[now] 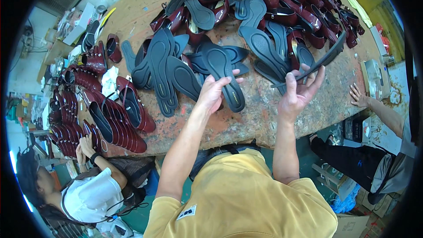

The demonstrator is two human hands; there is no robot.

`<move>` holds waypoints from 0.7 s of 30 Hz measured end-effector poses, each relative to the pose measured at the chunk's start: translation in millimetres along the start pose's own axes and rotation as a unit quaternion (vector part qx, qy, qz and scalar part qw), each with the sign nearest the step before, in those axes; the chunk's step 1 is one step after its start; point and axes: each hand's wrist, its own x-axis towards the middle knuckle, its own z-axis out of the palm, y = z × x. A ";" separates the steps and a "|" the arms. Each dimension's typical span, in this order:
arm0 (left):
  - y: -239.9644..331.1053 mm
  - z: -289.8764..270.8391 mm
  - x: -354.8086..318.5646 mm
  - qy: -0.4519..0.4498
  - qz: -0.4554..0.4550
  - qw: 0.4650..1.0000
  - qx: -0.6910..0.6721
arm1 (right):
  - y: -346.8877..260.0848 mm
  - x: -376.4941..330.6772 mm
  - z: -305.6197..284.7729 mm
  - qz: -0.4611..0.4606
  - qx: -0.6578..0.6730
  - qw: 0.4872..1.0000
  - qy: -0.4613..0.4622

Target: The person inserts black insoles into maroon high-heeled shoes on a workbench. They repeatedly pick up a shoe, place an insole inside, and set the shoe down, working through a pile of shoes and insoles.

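My left hand (211,91) grips a dark grey insole (231,89) near its heel end, with the thumb on top and the cupped face up. Another dark insole (328,57), tilted and seen almost edge-on, is between the thumb and fingers of my right hand (296,99). Loose insoles (159,64) lie in overlapping heaps just beyond my left hand. More insoles (264,46) spread across the table beyond and between my hands. Glossy dark red shoes (291,15) are piled at the far right.
Rows of dark red strapped shoes (119,125) line the left of the worn wooden table (246,128), where a person in white (94,194) handles some. At right, another person's hand (359,97) rests on the table edge. A clear-lidded box (373,77) stands beyond it.
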 end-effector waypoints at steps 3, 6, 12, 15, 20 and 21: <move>2.2 -12.6 33.2 0.113 0.130 0.900 0.401 | -4.8 12.2 -15.2 0.099 0.003 0.995 -0.002; 50.9 -6.9 44.7 0.207 0.345 0.834 0.378 | -26.2 10.4 -40.6 0.165 0.029 0.985 -0.052; 89.6 -66.5 138.8 0.053 0.072 0.574 0.814 | -49.2 -18.1 -54.8 0.286 0.186 0.903 -0.263; 136.7 -62.2 139.4 0.137 0.140 0.665 0.720 | -50.6 -46.4 -43.8 0.340 0.144 0.899 -0.236; 218.5 -76.9 40.7 0.096 0.076 0.954 0.274 | -64.7 -62.6 -10.8 0.082 -0.109 0.901 -0.412; 212.9 -79.3 8.6 0.102 0.105 0.964 0.223 | -63.6 -69.9 1.1 0.086 -0.080 0.876 -0.469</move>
